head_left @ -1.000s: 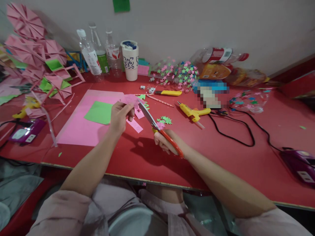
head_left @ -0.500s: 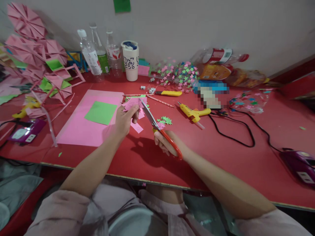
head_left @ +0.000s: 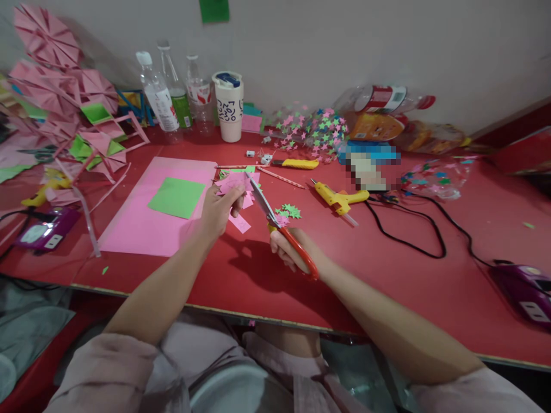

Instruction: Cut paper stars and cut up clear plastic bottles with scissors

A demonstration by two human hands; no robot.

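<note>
A red surface (head_left: 365, 292) runs along a plain grey wall (head_left: 301, 51), and I sit at its near edge with my sleeves rolled up. Near the wall stands a white tumbler (head_left: 231, 117) with dark markings; I place everything by it. Straight out from the tumbler toward me, my left hand (head_left: 220, 209) pinches a small pink paper piece (head_left: 232, 183). Nearer me and right of the tumbler, my right hand (head_left: 289, 246) is wrapped around the red-handled scissors (head_left: 299, 248), their blades slanting up to the paper's right edge; whether they bite into it I cannot tell.

Left of the tumbler, three clear bottles (head_left: 160, 100) stand upright, and a tall construction of folded pink paper (head_left: 47, 74) lies beyond them. Toward me and left of the tumbler, a green square (head_left: 177, 197) rests on a large pink sheet (head_left: 138, 226). Right of the tumbler are a yellow cutter (head_left: 300, 164), clear packs of coloured stars (head_left: 327, 132) and a yellow glue gun (head_left: 338, 198); a bottle with a red cap (head_left: 385, 97) lies on its side farther right. Above the tumbler, slightly left, a green paper (head_left: 214, 10) clings to the wall.
</note>
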